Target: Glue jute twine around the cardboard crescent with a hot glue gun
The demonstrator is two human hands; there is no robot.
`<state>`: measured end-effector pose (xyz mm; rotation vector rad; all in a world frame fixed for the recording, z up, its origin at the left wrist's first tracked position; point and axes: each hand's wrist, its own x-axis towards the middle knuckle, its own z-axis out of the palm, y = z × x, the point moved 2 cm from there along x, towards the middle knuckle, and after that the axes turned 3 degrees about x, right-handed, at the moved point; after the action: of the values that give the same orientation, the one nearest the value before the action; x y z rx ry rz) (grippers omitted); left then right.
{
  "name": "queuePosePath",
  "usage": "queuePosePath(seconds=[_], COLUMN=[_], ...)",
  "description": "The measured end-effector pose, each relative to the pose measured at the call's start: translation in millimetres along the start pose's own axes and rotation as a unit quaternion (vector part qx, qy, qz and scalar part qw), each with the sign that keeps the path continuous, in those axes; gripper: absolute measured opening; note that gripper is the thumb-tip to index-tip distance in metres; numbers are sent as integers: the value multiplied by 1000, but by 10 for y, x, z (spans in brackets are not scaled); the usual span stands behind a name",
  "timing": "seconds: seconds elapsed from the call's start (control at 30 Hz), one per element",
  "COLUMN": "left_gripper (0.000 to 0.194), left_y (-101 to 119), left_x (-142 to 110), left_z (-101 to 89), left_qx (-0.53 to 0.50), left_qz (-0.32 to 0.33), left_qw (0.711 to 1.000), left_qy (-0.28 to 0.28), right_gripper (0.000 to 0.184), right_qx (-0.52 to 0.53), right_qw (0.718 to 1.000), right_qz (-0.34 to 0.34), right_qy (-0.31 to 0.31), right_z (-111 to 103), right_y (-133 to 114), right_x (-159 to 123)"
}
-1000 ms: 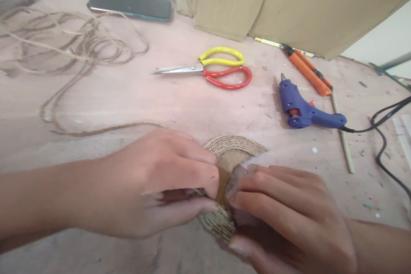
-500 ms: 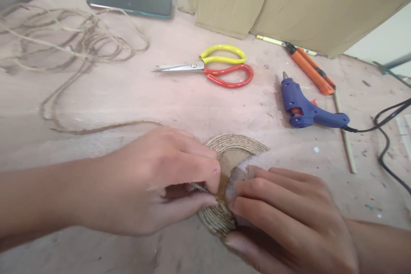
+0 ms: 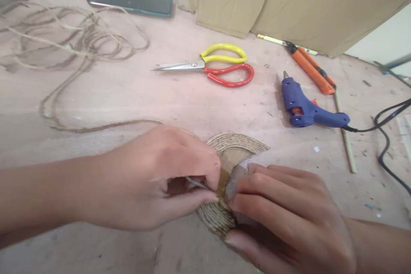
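Jute twine is pinched between the thumb and bent fingers of my left hand, just over the left side of a curved cardboard piece. Rows of twine lie side by side along the outer part of that piece, at its top and its bottom. My right hand grips the piece from the right, fingers on top and thumb at the lower edge. A greyish curved edge shows beside its fingertips; the hand hides the rest.
Loose twine lies tangled at the upper left, near a phone. Scissors rest in the middle. To the right are a blue glue gun with its cord, an orange cutter and a thin stick. Cardboard stands behind.
My left hand has shifted very slightly upward, and more of the pinched twine shows between its thumb and fingers. My right hand keeps nearly the same place on the cardboard piece.
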<state>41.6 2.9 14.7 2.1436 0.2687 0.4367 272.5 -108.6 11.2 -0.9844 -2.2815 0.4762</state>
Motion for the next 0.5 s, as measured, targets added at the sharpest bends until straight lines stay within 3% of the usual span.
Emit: queuePosePath(seconds=[0.5], left_gripper=[24], left_y=[50], left_x=[9], left_z=[-12], left_qx=[-6], left_qz=[-6], left_qw=[1000], left_qy=[-10], right_gripper=[16], right_qx=[-21], right_qw=[1000], right_qz=[-16], right_qy=[-4], right_z=[-11], right_y=[-20], right_x=[17])
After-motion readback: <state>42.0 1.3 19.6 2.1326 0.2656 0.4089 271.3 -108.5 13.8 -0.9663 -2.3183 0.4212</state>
